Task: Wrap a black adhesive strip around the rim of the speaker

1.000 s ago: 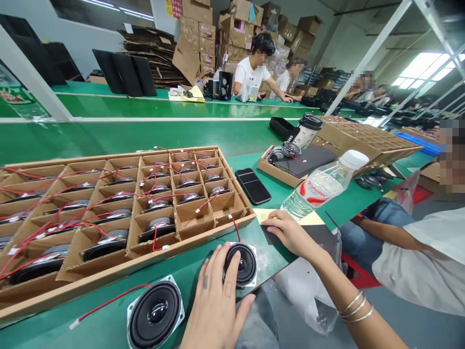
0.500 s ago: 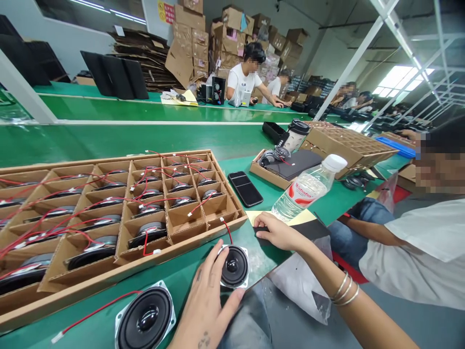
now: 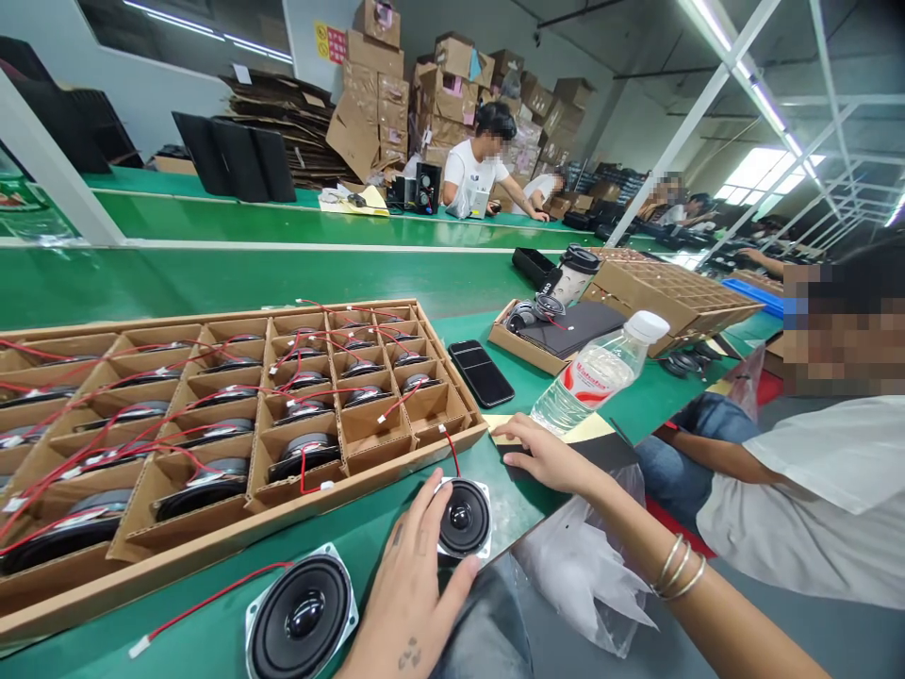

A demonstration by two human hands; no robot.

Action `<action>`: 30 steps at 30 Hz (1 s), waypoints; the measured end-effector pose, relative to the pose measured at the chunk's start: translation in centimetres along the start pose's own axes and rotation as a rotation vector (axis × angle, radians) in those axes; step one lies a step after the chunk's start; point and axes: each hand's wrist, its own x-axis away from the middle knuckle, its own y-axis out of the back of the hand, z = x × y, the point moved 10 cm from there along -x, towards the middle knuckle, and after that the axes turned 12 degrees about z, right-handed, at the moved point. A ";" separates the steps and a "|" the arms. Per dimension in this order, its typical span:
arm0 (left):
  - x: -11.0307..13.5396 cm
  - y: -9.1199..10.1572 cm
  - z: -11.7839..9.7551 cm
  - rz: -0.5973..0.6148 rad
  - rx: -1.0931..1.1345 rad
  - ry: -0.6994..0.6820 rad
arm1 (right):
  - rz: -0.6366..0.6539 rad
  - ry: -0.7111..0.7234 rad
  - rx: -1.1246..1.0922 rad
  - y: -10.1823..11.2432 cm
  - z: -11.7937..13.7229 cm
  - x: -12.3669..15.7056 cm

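Head view. Left hand (image 3: 410, 594) lies spread and flat, fingers touching the small speaker (image 3: 463, 517) at the table edge. Right hand (image 3: 548, 455) rests open, palm down, on a dark sheet (image 3: 600, 453), holding nothing. A large speaker (image 3: 303, 613) sits just left of the left hand. The tray (image 3: 396, 451) lies beyond both hands; a bottle (image 3: 598, 372) stands just beyond the right.

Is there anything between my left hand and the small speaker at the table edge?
Nothing visible. The left hand already rests against the small speaker, fingers curled round its near side. The larger speaker lies apart to the left, and the cardboard tray sits just behind.
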 end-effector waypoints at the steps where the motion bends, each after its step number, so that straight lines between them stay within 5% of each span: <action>1: 0.0 0.0 0.0 -0.006 -0.001 -0.008 | -0.027 0.021 0.008 0.0 0.1 0.3; 12: -0.1 0.5 -0.2 -0.039 -0.012 -0.026 | -0.417 0.008 0.023 0.9 0.5 5.0; 21: -0.5 0.6 -0.1 -0.068 -0.024 -0.036 | -0.782 -0.166 -0.022 2.6 -1.4 19.4; 24: -0.5 0.6 -0.2 -0.061 -0.017 -0.014 | -0.740 -0.192 0.061 2.9 -1.0 18.6; 30: -0.4 0.3 -0.1 -0.035 0.004 -0.010 | -0.584 0.036 0.173 3.4 1.1 10.1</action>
